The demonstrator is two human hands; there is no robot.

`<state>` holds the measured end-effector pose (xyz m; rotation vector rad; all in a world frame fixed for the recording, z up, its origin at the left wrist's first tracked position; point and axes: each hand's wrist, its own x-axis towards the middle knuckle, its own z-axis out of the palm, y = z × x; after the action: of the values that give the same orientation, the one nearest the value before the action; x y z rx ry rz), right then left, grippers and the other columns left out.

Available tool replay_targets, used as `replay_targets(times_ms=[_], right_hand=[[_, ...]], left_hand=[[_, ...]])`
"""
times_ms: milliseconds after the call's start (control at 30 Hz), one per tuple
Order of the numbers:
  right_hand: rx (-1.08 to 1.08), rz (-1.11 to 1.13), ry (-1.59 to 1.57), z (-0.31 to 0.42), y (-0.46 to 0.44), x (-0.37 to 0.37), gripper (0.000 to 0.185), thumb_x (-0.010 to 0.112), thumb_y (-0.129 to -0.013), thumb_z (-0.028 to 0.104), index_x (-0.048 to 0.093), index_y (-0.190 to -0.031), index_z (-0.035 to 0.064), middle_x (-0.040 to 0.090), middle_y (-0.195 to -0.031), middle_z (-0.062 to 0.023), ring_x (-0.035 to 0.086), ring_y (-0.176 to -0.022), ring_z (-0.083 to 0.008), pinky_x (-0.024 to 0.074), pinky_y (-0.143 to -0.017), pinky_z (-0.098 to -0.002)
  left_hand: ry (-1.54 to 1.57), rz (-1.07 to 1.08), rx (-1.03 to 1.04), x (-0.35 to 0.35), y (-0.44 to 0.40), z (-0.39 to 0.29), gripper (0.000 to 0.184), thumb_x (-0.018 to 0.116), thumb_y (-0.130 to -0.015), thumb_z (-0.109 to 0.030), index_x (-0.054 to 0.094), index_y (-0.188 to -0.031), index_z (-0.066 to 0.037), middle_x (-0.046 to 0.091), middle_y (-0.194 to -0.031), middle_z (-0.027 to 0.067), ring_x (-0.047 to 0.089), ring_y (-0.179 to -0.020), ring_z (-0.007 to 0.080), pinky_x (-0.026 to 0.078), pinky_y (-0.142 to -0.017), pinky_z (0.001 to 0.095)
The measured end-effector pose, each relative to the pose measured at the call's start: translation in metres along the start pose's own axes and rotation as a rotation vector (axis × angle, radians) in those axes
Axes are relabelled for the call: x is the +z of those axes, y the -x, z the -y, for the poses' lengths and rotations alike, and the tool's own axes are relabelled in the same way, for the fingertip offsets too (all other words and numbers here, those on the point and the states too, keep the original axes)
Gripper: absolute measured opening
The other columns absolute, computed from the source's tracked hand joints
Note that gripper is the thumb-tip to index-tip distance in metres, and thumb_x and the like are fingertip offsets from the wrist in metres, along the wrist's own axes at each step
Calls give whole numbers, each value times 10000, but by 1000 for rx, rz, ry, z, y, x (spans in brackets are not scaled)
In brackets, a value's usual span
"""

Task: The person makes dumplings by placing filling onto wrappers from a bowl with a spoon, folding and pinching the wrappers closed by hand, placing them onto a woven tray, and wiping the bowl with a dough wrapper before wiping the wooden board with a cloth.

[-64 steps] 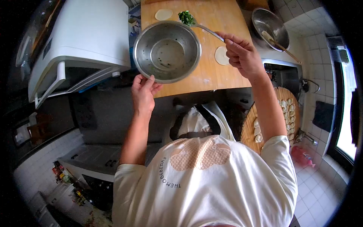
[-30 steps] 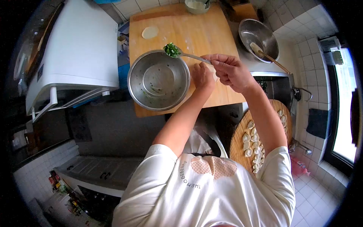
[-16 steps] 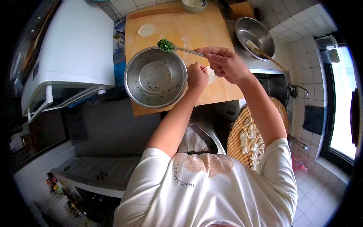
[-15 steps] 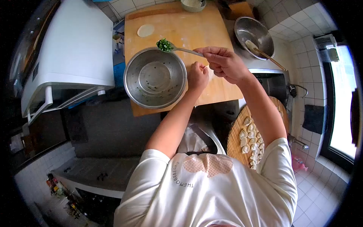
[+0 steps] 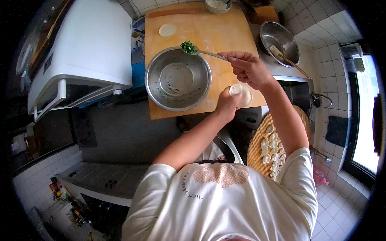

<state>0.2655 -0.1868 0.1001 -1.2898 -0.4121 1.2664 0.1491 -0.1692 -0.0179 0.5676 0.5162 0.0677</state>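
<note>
My right hand (image 5: pixel 252 69) grips the handle of a metal spoon (image 5: pixel 213 54). Chopped green filling (image 5: pixel 188 47) is heaped in the spoon's bowl, above the far rim of a steel mixing bowl (image 5: pixel 149 80). Only a few green scraps cling to the inside of that bowl. Below and nearer to me, my left hand (image 5: pixel 228 105) holds a round dough wrapper (image 5: pixel 244 96), its thumb over the wrapper's edge. Another flat wrapper (image 5: pixel 167 30) lies on the wooden board (image 5: pixel 225 28) toward its far left.
Rows of folded dumplings (image 5: pixel 274 146) cover a round slatted tray (image 5: pixel 257 158) at my right. Behind it are a sink (image 5: pixel 295 94) and a second steel bowl (image 5: pixel 263 42) with a wooden-handled tool (image 5: pixel 295 66). A small bowl (image 5: pixel 218 6) stands at the board's far edge.
My left hand has drawn back toward me and now holds the wrapper up off the board. The filled spoon stays over the bowl's far rim. The whole view has shifted slightly.
</note>
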Motion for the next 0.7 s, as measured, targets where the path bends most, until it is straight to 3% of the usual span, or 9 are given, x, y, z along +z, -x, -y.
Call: replay_targets(times_ms=[133, 233, 300, 333, 400, 433, 533, 567, 700], right_hand=[[-29, -11, 46, 8, -7, 7, 308, 446, -901, 137, 493, -1179, 12, 265, -564, 95, 216, -448, -6, 182, -386, -150], [16, -32, 0, 13, -6, 11, 296, 436, -898, 115, 498, -1165, 5, 272, -566, 87, 232, -450, -12, 185, -388, -153], [8, -17, -19, 12, -9, 8, 296, 436, -897, 112, 498, -1164, 1, 274, -568, 86, 233, -451, -12, 184, -388, -155], [-1, -11, -37, 11, -12, 6, 296, 436, -896, 110, 497, -1163, -4, 277, -571, 86, 234, -451, -12, 184, -388, -157], [1, -47, -14, 10, -16, 5, 272, 439, -904, 142, 540, -1133, 36, 305, -543, 87, 233, -427, -27, 180, -379, -179], [-3, -53, 3, 9, -17, 3, 273, 441, -904, 146, 540, -1133, 34, 308, -541, 86, 234, -425, -28, 181, -380, -180], [14, -75, 22, 2, -17, 1, 274, 447, -901, 153, 544, -1127, 32, 319, -539, 84, 240, -423, -27, 186, -380, -181], [36, -96, 30, 0, -17, 2, 273, 451, -900, 157, 548, -1122, 31, 328, -538, 83, 245, -421, -25, 191, -380, -180], [66, -129, -30, -13, -14, 0, 264, 454, -899, 157, 562, -1103, 29, 359, -543, 87, 265, -420, -21, 207, -381, -169]], left_hand=[[-237, -217, 222, -1, -47, 22, 233, 540, -776, -79, 499, -1000, -29, 559, -924, 47, 561, -816, 155, 468, -710, 315], [-851, -328, 378, 5, -34, 25, 356, 598, -730, -159, 491, -1032, -4, 578, -977, 161, 568, -931, 246, 450, -760, 353], [-996, 72, 432, 21, 46, -27, 389, 610, -739, -132, 486, -1076, 18, 564, -1018, 191, 563, -958, 258, 427, -824, 325], [-1000, 252, 127, 24, 80, -61, 377, 585, -777, -90, 467, -1112, 37, 569, -1032, 166, 562, -957, 221, 426, -846, 312], [-764, 463, -75, 6, 119, -108, 274, 517, -856, -61, 476, -1109, 35, 587, -995, 105, 566, -930, 145, 456, -828, 286], [-737, 395, -150, 5, 135, -148, 261, 511, -868, -94, 487, -1098, 28, 602, -937, 107, 585, -869, 144, 477, -781, 280], [-738, 25, 317, -20, 123, -229, 248, 496, -880, -161, 524, -1066, 0, 612, -903, 98, 587, -790, 131, 484, -721, 259], [-820, -206, 354, -18, 106, -253, 259, 481, -888, -183, 523, -1070, -5, 611, -902, 83, 582, -776, 126, 482, -718, 256], [-1243, -411, 309, -75, -37, -307, 259, 544, -826, -213, 593, -974, -7, 613, -840, 63, 572, -736, 117, 468, -631, 253]])
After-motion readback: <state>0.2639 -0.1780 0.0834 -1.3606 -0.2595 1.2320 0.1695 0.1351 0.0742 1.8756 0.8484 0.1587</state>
